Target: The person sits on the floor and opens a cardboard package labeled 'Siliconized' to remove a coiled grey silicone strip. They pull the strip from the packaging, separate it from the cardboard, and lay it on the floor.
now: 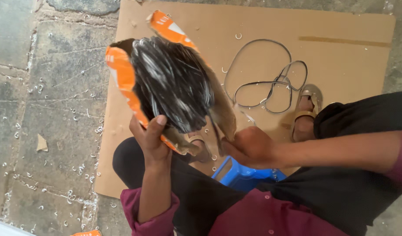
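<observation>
My left hand (150, 137) grips the lower edge of a torn orange cardboard box (122, 76) that holds a coil of dark wire (172, 85). The box tilts up with its open side toward me, showing the coil inside. My right hand (249, 146) is closed on the brown flap at the box's lower right edge. A loose loop of thin dark wire (271, 83) lies on the flat cardboard sheet (341, 57) beyond the box.
A blue plastic stool (242, 175) sits under me. My sandalled foot (306, 109) rests on the cardboard sheet. Small white shavings litter the stone floor (56, 109) at left. A cardboard scrap (41, 143) lies on the floor.
</observation>
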